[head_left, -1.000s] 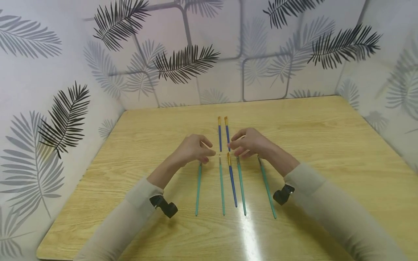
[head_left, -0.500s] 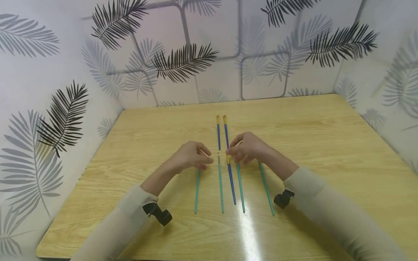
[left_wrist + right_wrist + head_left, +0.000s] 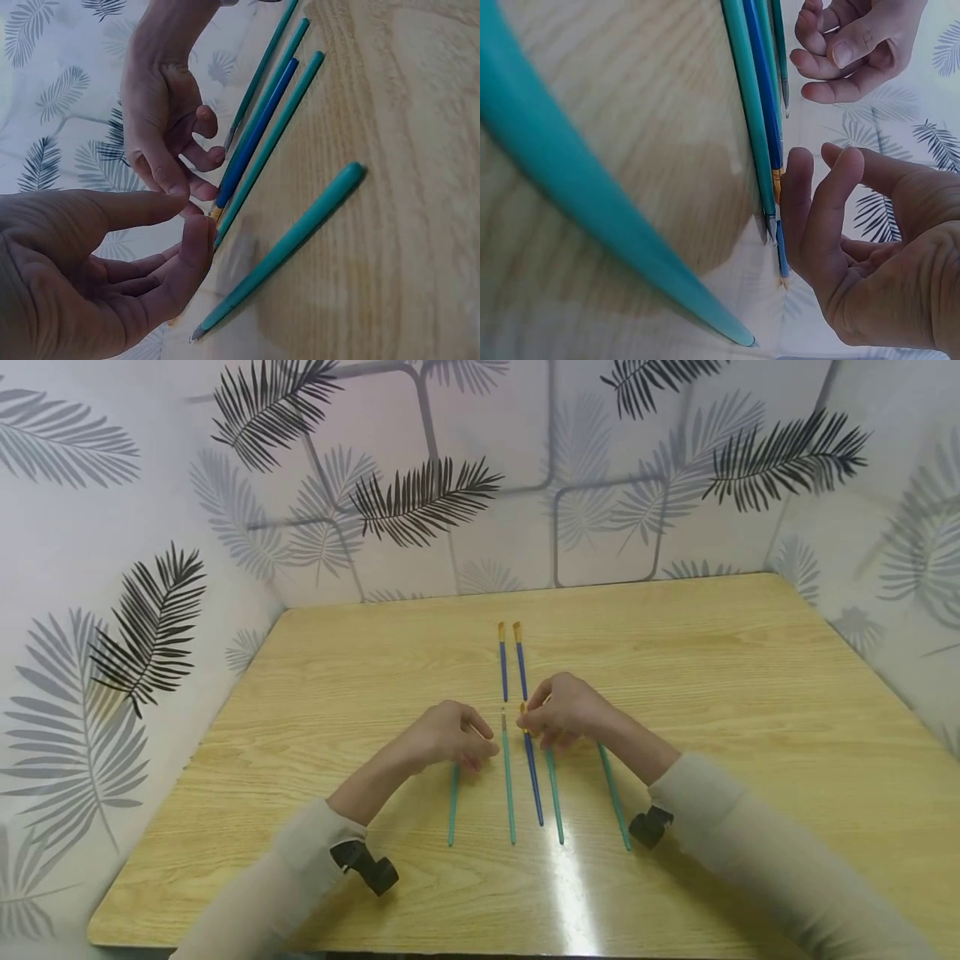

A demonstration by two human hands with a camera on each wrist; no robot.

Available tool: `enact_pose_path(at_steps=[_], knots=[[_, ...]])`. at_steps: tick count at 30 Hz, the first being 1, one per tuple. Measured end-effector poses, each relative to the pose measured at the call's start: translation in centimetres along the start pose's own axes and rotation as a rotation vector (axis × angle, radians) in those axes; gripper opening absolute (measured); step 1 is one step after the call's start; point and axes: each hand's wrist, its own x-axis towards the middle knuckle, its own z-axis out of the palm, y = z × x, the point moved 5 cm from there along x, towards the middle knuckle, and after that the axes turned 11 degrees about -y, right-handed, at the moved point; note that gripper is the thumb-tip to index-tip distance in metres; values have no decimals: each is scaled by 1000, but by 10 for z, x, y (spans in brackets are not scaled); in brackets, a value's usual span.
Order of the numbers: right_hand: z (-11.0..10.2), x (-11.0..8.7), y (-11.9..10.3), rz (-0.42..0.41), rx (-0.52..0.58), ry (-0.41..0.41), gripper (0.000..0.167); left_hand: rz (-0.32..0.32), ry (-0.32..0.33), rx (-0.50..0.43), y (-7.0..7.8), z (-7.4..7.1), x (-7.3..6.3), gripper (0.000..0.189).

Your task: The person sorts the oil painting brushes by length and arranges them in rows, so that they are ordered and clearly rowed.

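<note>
My right hand (image 3: 564, 708) is over the middle of the table, its fingertips right at the gold ferrule of a blue paintbrush (image 3: 534, 781). In the right wrist view its fingers are loosely bent beside that ferrule, not wrapped round it. My left hand (image 3: 448, 735) hovers with thumb and fingers apart and nothing between them. Below it lies a turquoise paintbrush (image 3: 453, 810), its tip hidden by the hand in the head view. Another turquoise paintbrush (image 3: 508, 789) lies between the hands. Right of the blue one are a turquoise paintbrush (image 3: 556, 797) and a slanted turquoise paintbrush (image 3: 615, 797).
Farther back, two blue paintbrushes (image 3: 503, 672) lie side by side, bristles toward the wall. The wooden table (image 3: 360, 652) meets a leaf-patterned wall (image 3: 517, 543) behind and at the left. A black wrist camera (image 3: 375, 870) sits on each sleeve.
Both hands have come a little nearer the table's front edge. My right fingertips have shifted from the handle end of a back blue paintbrush to the front blue paintbrush's ferrule. The paintbrushes look unmoved.
</note>
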Motion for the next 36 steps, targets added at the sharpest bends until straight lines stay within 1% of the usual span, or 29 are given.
enact_pose_path(at_steps=[5,9,12,16,18,22,27,31,36], knots=[[3,-1,0,-5,-9,5,31,-1,-24,6,-1,8,6,24],[3,-3,1,-3,-22,11,31,-34,-22,26,1,12,11,15],[4,-3,1,-8,-37,12,30,-48,-26,45,2,14,15,15],[5,-4,2,-6,-55,18,27,-38,-38,55,2,17,21,17],[6,-3,2,-8,-69,19,24,-37,-31,53,2,18,24,19],[8,-2,2,-23,-100,24,17,-49,7,81,4,19,28,21],[9,0,-2,-44,-124,27,14,-96,43,119,8,19,30,23],[12,1,-4,-42,-134,25,14,-129,49,108,8,19,29,20],[15,5,-4,-26,-171,29,19,-127,39,101,7,18,29,18]])
